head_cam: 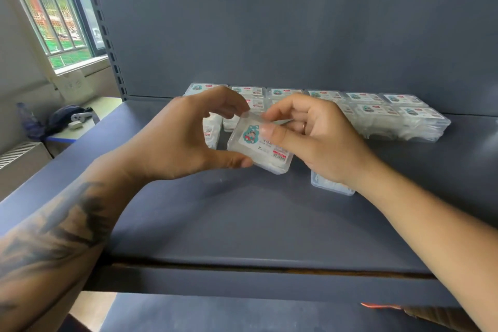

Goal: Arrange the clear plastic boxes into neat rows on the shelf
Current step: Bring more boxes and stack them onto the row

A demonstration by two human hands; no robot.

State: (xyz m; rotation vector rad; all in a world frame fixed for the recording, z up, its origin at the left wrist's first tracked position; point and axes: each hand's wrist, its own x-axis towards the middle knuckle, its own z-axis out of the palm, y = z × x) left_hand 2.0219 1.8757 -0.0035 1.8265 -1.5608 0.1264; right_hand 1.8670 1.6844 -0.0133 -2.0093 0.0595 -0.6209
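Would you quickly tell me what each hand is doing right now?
Left hand: closed on the clear plastic box with the cartoon label, thumb and fingers at its edges.
Right hand: closed on the same box, pinching its far side.

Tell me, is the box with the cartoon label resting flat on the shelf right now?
No, the box is tilted and pinched between the left hand and right hand above the shelf.

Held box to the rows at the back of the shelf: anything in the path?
Nothing visible blocks it. The held box is pinched between the left hand and right hand, above bare shelf. The rows lie right behind it. One loose box sits under the right wrist, off the path.
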